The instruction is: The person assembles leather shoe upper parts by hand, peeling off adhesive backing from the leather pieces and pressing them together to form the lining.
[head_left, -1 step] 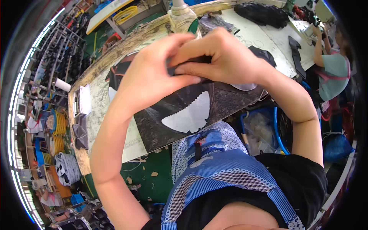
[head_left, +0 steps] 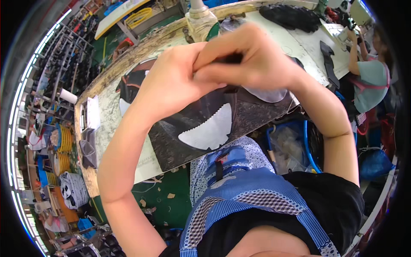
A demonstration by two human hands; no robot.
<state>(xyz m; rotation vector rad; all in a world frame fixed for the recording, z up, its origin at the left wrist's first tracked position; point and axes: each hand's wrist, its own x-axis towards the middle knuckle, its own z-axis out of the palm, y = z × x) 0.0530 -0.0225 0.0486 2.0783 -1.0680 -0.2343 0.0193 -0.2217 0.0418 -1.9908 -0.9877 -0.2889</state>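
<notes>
My left hand [head_left: 177, 79] is raised over the work board, its fingers curled and pressed together near the right hand. My right hand [head_left: 257, 62] meets it from the right with thumb and fingers pinched, slightly blurred by motion. Whatever the two hands grip is hidden behind the fingers. Beneath them lies a black sheet piece [head_left: 171, 122] bearing a white patch with a toothed edge [head_left: 209, 128]. Both rest on a dark, worn board [head_left: 169, 152]. To the right, under my right wrist, a second pale rounded patch [head_left: 272, 95] shows in part.
A white-topped bench [head_left: 143, 165] carries the board. Beyond my hands stands a pale bottle [head_left: 199, 25] with a narrow top. Black material [head_left: 291, 17] lies at the far right. A blue-rimmed bin [head_left: 308, 147] sits below the bench edge. A co-worker [head_left: 370, 81] works at the right.
My right hand has shifted slightly upward, its fingers still against the left hand. The left hand sits slightly lower. More of the pale rounded patch shows under the right wrist.
</notes>
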